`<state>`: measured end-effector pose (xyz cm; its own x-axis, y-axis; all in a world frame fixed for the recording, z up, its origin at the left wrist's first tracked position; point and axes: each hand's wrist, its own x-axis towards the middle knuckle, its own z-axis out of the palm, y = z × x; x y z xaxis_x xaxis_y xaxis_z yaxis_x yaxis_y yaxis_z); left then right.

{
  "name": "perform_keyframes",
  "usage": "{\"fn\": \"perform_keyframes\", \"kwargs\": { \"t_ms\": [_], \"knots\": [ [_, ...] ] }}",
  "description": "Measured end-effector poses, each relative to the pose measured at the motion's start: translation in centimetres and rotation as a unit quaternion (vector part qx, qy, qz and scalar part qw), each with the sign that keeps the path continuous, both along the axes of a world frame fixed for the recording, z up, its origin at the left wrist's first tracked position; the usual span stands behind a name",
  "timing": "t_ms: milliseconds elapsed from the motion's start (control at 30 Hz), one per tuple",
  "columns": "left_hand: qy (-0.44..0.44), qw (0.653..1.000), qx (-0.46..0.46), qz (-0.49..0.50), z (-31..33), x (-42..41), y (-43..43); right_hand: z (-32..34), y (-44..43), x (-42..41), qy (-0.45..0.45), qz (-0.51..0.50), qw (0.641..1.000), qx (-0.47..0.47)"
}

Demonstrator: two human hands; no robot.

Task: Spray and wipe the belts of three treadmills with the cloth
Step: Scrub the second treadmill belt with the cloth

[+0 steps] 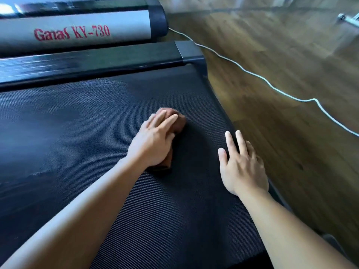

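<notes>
Left hand (153, 144) flat on the brown cloth (178, 123), fingers laid straight over it, pressing it onto the belt (77, 133). Cloth is bunched and sits mid-belt, toward the rear end. Right hand (242, 167) holds nothing, fingers spread, palm down at the belt's right edge, well apart from the cloth. Glossy black side rail (97, 65) runs beyond the belt. Next treadmill (77, 33) behind it, grey panel marked "Ganas KY-730". White cable (252, 74) trails across the wood floor (291, 45). Picture is motion-blurred.
</notes>
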<state>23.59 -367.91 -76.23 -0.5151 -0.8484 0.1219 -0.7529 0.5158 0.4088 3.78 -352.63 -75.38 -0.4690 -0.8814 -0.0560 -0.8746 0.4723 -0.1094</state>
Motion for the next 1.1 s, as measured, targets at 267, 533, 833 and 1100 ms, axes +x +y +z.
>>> {"fn": "perform_keyframes", "kwargs": {
  "t_ms": [267,533,833,1100],
  "knots": [
    [-0.011,0.981,-0.004,0.193,0.4,7.4,-10.7,0.1,0.0,0.0,-0.001,0.005,1.000,0.002],
    [-0.006,0.972,0.028,0.233,1.8,2.3,-17.1,-0.1,-0.2,0.1,0.015,0.011,1.000,0.001],
    [-0.002,0.999,0.019,0.048,1.9,-8.7,-15.1,0.0,-0.2,0.0,0.002,0.011,1.000,0.008],
    [0.017,0.970,-0.039,-0.238,0.4,-9.0,-3.9,0.6,-0.3,0.0,-0.030,0.002,0.999,0.020]
  ]
}}
